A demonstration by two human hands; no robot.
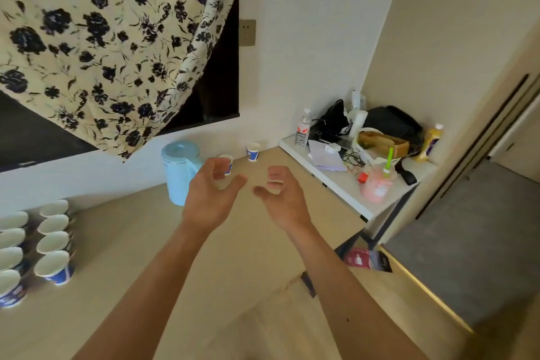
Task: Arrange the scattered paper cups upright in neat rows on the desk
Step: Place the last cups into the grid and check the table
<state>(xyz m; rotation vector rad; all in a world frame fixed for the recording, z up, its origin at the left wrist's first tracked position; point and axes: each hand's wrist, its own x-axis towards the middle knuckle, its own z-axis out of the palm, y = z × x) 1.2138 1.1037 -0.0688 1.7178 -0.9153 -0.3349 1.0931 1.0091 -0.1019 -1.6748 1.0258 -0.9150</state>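
Two rows of white-and-blue paper cups (54,266) stand upright at the left edge of the beige desk (239,257). Two more cups stand upright near the far wall: one (253,151) alone, another (227,164) partly hidden behind my left hand. My left hand (209,196) hovers over the desk with fingers loosely curled and holds nothing. My right hand (282,196) floats beside it, fingers also loosely curled and empty. Both hands are short of the far cups.
A light blue kettle (179,171) stands against the wall left of my hands. A white side table (344,184) at the right carries a water bottle (302,131), bags, papers and a pink container. A floral curtain hangs above.
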